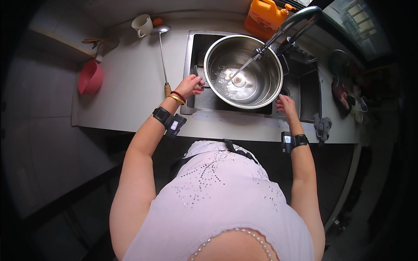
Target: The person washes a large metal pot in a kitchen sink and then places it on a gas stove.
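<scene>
A large stainless steel pot [225, 93] rests over the left basin of a metal double sink [209, 99]. Water runs from the pull-down faucet [258, 53] into it, and shallow water ripples at the bottom. On the pot's floor is a pale patch with a brownish ring, which I cannot identify. My left hand [189, 87] has its fingers around the pot's left handle [206, 87]. Beside the pot's lower right side is my right hand [286, 105], fingers loosely curled; contact with the wall is unclear. The right handle [286, 64] stands clear of it.
Left of the sink lies a ladle [162, 52] with a wooden grip. Beyond it are a white mug [142, 25] and an orange round object [158, 22]. A pink bowl [90, 77] leans far left. An orange pump jug [266, 18] stands behind; a grey cloth [322, 126] hangs right.
</scene>
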The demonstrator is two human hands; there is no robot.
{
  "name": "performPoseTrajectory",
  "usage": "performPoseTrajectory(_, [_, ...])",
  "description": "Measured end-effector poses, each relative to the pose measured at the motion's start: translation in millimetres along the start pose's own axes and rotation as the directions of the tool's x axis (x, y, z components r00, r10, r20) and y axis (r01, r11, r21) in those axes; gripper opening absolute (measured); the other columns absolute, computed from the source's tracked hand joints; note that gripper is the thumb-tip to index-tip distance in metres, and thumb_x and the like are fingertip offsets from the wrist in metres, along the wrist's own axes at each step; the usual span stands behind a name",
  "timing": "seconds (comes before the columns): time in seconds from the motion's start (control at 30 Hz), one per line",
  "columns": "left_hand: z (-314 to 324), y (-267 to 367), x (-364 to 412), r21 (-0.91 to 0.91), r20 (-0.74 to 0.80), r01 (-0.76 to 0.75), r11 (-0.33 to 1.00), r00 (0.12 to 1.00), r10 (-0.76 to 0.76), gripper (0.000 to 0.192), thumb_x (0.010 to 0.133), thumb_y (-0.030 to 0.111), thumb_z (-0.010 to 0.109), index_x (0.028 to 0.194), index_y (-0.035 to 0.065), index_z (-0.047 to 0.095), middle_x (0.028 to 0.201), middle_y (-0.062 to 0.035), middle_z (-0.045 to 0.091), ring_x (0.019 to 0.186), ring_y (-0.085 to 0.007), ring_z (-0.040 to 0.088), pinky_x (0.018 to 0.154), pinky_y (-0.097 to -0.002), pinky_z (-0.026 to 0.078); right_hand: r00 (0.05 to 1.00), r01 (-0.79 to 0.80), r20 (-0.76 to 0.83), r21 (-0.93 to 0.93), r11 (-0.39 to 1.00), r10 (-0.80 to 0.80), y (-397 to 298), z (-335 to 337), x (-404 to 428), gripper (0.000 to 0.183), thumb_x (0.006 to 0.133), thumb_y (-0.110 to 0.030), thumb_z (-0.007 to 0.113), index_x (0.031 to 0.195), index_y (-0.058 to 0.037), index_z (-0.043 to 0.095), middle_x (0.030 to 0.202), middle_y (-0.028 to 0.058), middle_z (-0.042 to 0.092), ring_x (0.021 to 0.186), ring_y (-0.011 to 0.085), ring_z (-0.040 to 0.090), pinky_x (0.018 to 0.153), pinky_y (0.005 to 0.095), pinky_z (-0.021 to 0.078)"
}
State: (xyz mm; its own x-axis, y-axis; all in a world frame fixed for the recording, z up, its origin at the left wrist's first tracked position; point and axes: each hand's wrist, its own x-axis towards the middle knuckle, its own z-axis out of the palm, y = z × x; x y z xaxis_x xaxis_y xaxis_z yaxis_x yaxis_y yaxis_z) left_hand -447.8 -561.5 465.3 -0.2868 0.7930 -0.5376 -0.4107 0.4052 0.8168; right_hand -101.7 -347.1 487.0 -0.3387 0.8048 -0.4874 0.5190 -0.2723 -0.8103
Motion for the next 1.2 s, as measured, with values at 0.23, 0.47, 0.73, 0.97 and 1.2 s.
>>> performPoseTrajectory(0.23, [-5.6, -8.9, 16.4, 0.068, -0.040, -0.027, 0.997, 0.999, 0.029, 0.017, 0.088, 0.022, 0.045, 0.081, 0.0078, 0.049, 0.076, -0.0036, 0.061, 0.060, -0.0099, 0.055, 0.059, -0.0238, 0.047, 0.996, 0.020, 0.085, 0.060, 0.998, -0.025, -0.3, 10.3, 19.2, 0.029, 0.087, -0.032, 0.044, 0.080, -0.0057, 0.056, 0.063, 0.0027, 0.056, 0.054, 0.0127, 0.055, 0.046, 0.0212, 0.0418])
performPoseTrajectory(0.47, [-7.3, 4.8, 12.5, 0.102, -0.071, -0.045, 0.994, 0.996, 0.053, 0.016, 0.086, 0.024, 0.049, 0.078, 0.0113, 0.051, 0.075, -0.0006, 0.059, 0.062, -0.0071, 0.053, 0.061, -0.0236, 0.045, 0.990, -0.038, 0.139, 0.117, 0.992, 0.021, 6.6, 13.9, 17.9, 0.030, 0.088, -0.030, 0.043, 0.073, -0.0069, 0.054, 0.058, 0.0015, 0.053, 0.047, 0.0114, 0.052, 0.041, 0.0218, 0.0394])
performPoseTrajectory(0.73, [-10.9, 5.8, 3.9, 0.145, -0.150, -0.051, 0.988, 0.986, 0.073, 0.019, 0.085, 0.027, 0.050, 0.081, 0.0085, 0.053, 0.073, -0.0015, 0.059, 0.058, -0.0086, 0.054, 0.054, -0.0227, 0.046, 0.987, 0.037, 0.155, 0.105, 0.994, -0.053, 7.7, 12.9, 17.2, 0.030, 0.088, -0.032, 0.044, 0.074, -0.0070, 0.053, 0.060, 0.0014, 0.054, 0.048, 0.0109, 0.052, 0.041, 0.0215, 0.0391])
performPoseTrajectory(0.97, [-44.7, -10.3, -47.5, 0.251, -0.179, 0.001, 0.968, 0.983, 0.045, 0.020, 0.083, 0.028, 0.053, 0.087, 0.0081, 0.054, 0.076, -0.0010, 0.058, 0.061, -0.0065, 0.053, 0.055, -0.0190, 0.045, 0.999, 0.026, 0.041, 0.162, 0.986, -0.033, 22.5, -3.8, 5.5, 0.023, 0.087, -0.029, 0.047, 0.075, -0.0092, 0.052, 0.059, -0.0008, 0.053, 0.049, 0.0092, 0.052, 0.043, 0.0207, 0.0388])
performPoseTrajectory(1.2, [-60.7, -43.8, -88.0, 0.160, -0.247, 0.142, 0.977, 0.964, -0.100, 0.015, 0.084, 0.024, 0.054, 0.086, 0.0093, 0.054, 0.075, 0.0003, 0.057, 0.064, -0.0063, 0.054, 0.058, -0.0190, 0.045, 0.999, 0.031, -0.043, 0.172, 0.985, -0.024, 34.2, -22.1, 6.0, 0.021, 0.087, -0.025, 0.047, 0.074, -0.0087, 0.052, 0.058, -0.0008, 0.052, 0.047, 0.0084, 0.050, 0.042, 0.0198, 0.0384])
